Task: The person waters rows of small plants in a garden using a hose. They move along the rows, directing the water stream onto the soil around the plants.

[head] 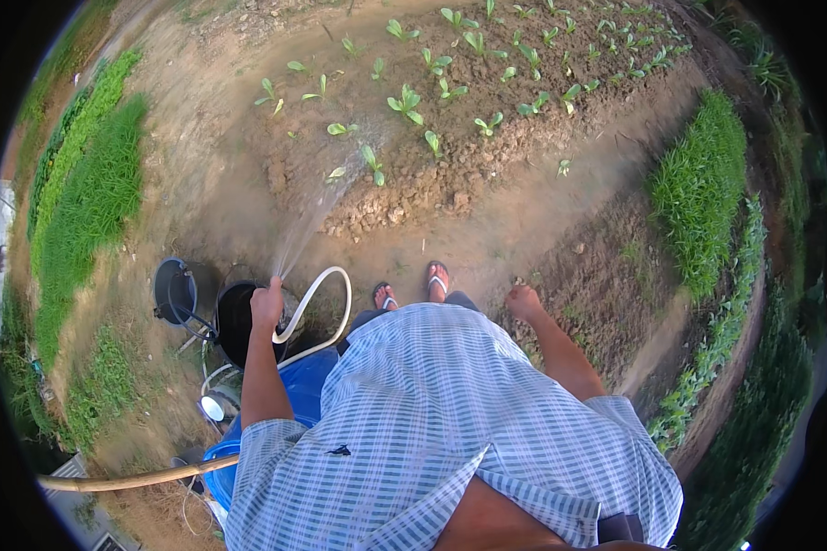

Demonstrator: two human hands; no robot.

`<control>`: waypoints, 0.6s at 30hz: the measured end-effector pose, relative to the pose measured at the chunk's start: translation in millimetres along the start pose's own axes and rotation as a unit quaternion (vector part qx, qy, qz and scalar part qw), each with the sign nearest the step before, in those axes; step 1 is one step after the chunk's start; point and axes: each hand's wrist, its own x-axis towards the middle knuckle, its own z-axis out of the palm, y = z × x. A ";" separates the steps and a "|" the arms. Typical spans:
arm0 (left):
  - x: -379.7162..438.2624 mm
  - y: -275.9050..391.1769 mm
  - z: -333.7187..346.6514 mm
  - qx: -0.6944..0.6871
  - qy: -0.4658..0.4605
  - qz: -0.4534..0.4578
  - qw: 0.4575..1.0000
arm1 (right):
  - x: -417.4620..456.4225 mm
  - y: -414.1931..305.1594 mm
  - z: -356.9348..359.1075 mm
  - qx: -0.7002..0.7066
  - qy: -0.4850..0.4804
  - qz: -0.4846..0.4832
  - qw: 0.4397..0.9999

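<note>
My left hand (267,303) grips the end of a white hose (341,275). From it, a fan of water (317,213) sprays forward onto the near edge of a bed of soil (386,210) planted with leafy seedlings (406,103). Below that hand, the hose loops out to the right and curves back past a black bucket (231,324). My right hand (524,303) hangs over bare ground on the right side, its fingers curled in and nothing visible in it.
A second dark bucket (176,289) stands at left. Beside my left arm are a blue plastic barrel (310,382) and a bamboo pole (138,476). Dense green plants grow at left (103,200) and right (703,193). My feet in flip-flops (437,279) stand on the dirt path (496,234).
</note>
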 end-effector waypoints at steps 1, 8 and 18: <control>1.1 6.8 1.8 0.010 0.005 0.008 1.000 | -5.8 -4.9 -3.0 0.016 0.008 0.007 1.000; -0.1 49.4 8.9 0.059 0.048 0.094 0.993 | -18.2 -1.3 -6.2 0.022 -0.005 0.040 0.999; 1.0 101.6 28.5 0.046 0.030 0.167 0.984 | -39.3 -5.6 -12.5 0.038 0.029 0.078 0.996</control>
